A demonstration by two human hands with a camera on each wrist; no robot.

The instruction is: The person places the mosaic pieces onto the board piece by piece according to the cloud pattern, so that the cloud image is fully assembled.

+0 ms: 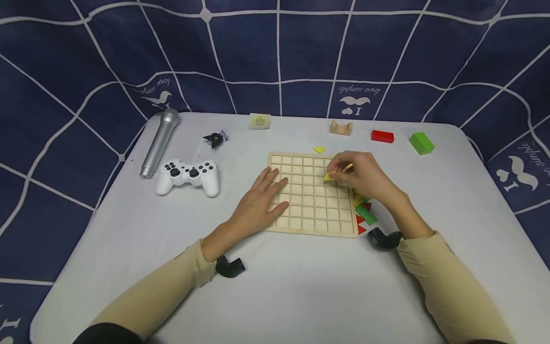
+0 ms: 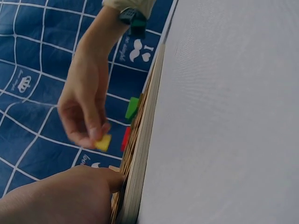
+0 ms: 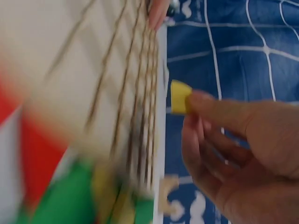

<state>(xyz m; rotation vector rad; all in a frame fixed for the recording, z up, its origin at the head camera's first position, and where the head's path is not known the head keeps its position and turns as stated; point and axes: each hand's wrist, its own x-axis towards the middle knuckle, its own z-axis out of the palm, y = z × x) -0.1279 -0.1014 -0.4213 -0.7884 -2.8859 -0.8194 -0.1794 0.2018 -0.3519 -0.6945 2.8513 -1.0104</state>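
1. Blue cloth backdrop with a white grid, behind and around the table; printed on it upside down, a moustache mark and the words "love simple" with an "I".
2. White table, holding everything below.
3. Wooden grid board at table centre, its square cells bare where visible.
4. Left hand lies flat on the board's left part, fingers straight and spread, holding nothing.
5. Right hand hovers over the board's far right cells, thumb and fingertips pinching a small yellow piece. The left wrist view shows the piece held above the board, not touching it; the right wrist view, blurred, shows it at the fingertip.
6. Silver microphone at far left, lying lengthwise.
7. White game controller just right of the microphone, well left of the board; its lettering is too small to read.
8. Green block at far right; red block to its left.
9. Loose red, green and yellow pieces against the board's right edge, partly under the right wrist.
10. Wooden arch block beyond the board.
11. Small packet at the far edge, label unreadable.
12. Small dark toy beside the controller's far side.
13. Yellow triangle just beyond the board's far edge.
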